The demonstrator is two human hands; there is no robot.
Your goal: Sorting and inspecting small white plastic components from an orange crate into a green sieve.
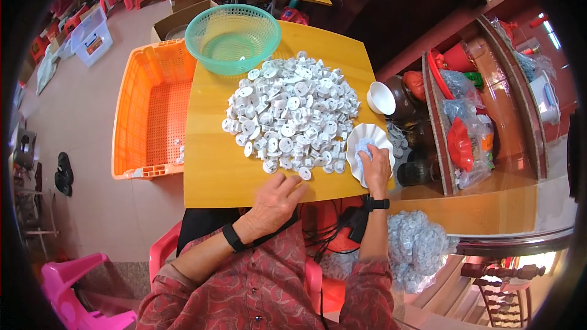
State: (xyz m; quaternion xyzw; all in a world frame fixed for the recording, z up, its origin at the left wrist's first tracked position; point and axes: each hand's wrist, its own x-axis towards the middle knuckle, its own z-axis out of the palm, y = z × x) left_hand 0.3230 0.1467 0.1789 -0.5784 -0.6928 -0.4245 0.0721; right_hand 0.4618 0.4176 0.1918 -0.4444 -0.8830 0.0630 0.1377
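Observation:
A large heap of small white plastic parts [290,110], with round slotted faces, lies on the yellow table [208,171]. My left hand [272,205] rests at the near table edge, its fingers loosely bent and apart. One loose round white part [304,173] lies just beyond its fingertips. At the right edge of the heap stands a white wavy-rimmed dish [382,137] holding tiny pale bluish pieces [363,146]. My right hand [377,168] reaches into this dish with thumb and fingers drawn together at the pieces. Whatever sits between those fingertips is too small to make out.
A green mesh basket [232,61] stands at the table's far left corner. Beside the table is an orange crate [153,104]. A white bowl [381,98] sits at the right edge, near a cluttered shelf [437,122]. Bagged parts [419,244] lie below right.

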